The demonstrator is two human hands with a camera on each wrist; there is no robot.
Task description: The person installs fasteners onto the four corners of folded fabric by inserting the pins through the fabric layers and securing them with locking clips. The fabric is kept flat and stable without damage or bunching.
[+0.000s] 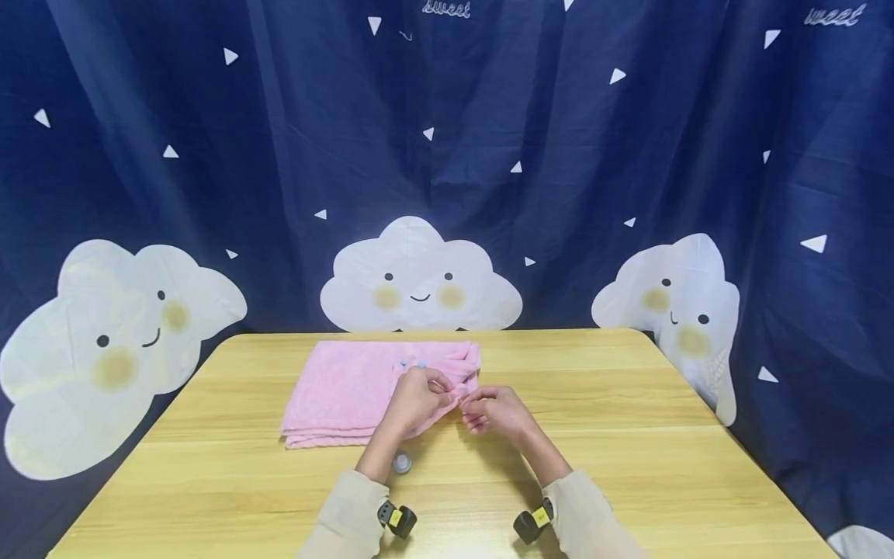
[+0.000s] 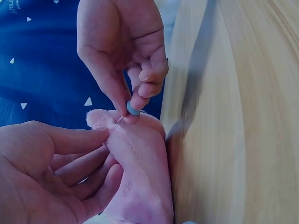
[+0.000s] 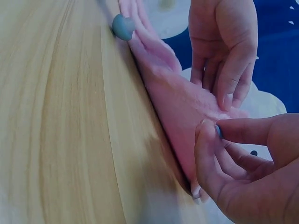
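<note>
A pink plush cloth lies folded on the table, its right-hand corner lifted between the hands. My left hand pinches the fuzzy edge of this corner between thumb and forefinger, as the left wrist view shows. Facing it, my right hand holds a pin with a round blue head between thumb and fingertips. The pin's thin metal shaft points at the cloth's edge, and its tip is hidden at the fabric. Small blue spots show on the cloth beyond the left hand.
A small blue-grey, mushroom-shaped piece sits on the wooden table by the cloth's near edge, beside my left wrist. Behind the table hangs a dark blue curtain with white clouds. Each wrist wears a black camera.
</note>
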